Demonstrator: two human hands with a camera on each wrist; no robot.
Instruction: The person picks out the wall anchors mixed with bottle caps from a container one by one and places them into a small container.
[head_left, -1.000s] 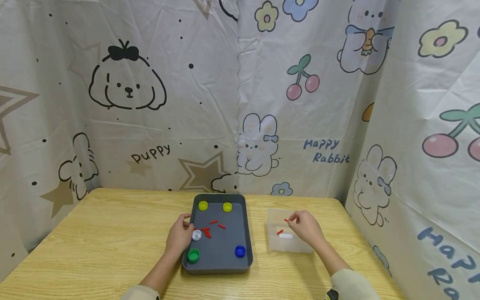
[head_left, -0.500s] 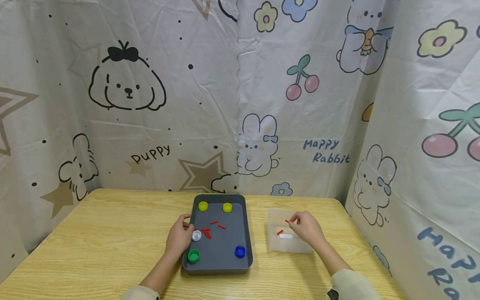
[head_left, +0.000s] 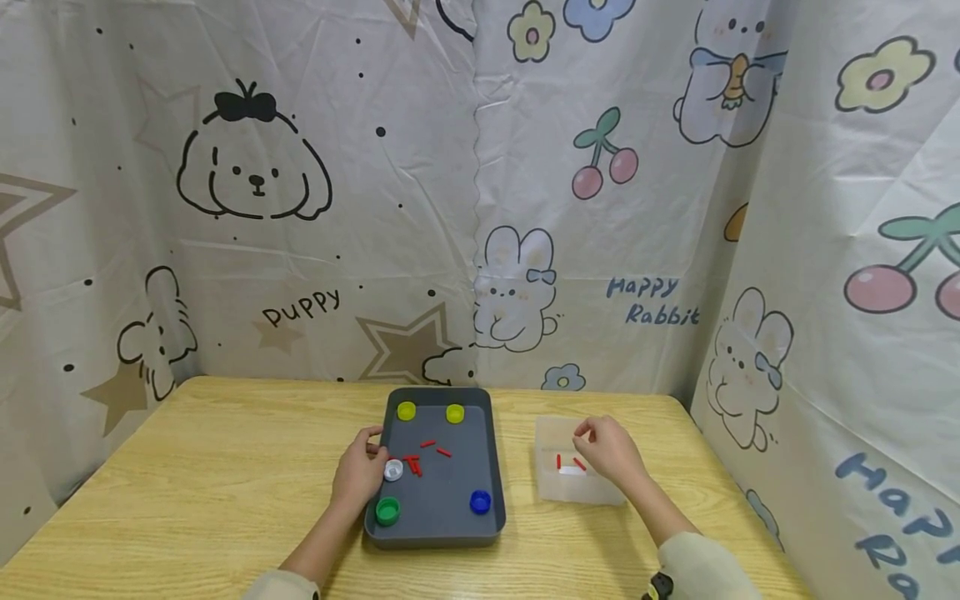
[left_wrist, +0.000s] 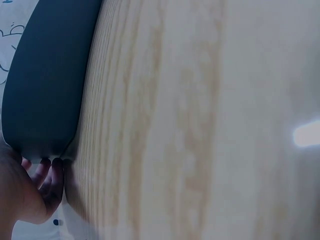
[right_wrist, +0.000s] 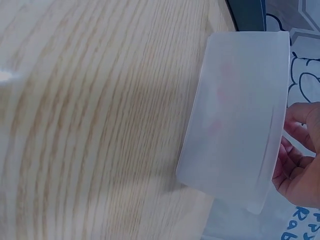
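My left hand (head_left: 362, 473) grips the left wall of a dark grey tray (head_left: 457, 529), thumb at the rim; in the left wrist view its fingers (left_wrist: 56, 177) touch the tray's outside. Several short red sticks (head_left: 415, 465) lie near the tray's middle. My right hand (head_left: 611, 450) is over a translucent plastic box (head_left: 551, 492), fingers bent and thumb close to the index finger, no stick showing between them. Two red sticks lie in the box, one a red stick on the left (head_left: 558, 461), one a slanted red stick (head_left: 579, 463) below the fingertips.
In the tray stand two yellow caps (head_left: 454, 413) at the far end, a white cap (head_left: 393, 470) by the left thumb, a green cap (head_left: 387, 511) and a blue cap (head_left: 480, 502) at the near corners. A patterned curtain (head_left: 405, 208) hangs behind the wooden table (head_left: 225, 467).
The right fingertips have let go of a red stick, which now lies in the box. The other stick there has turned. The left hand and tray stay still.
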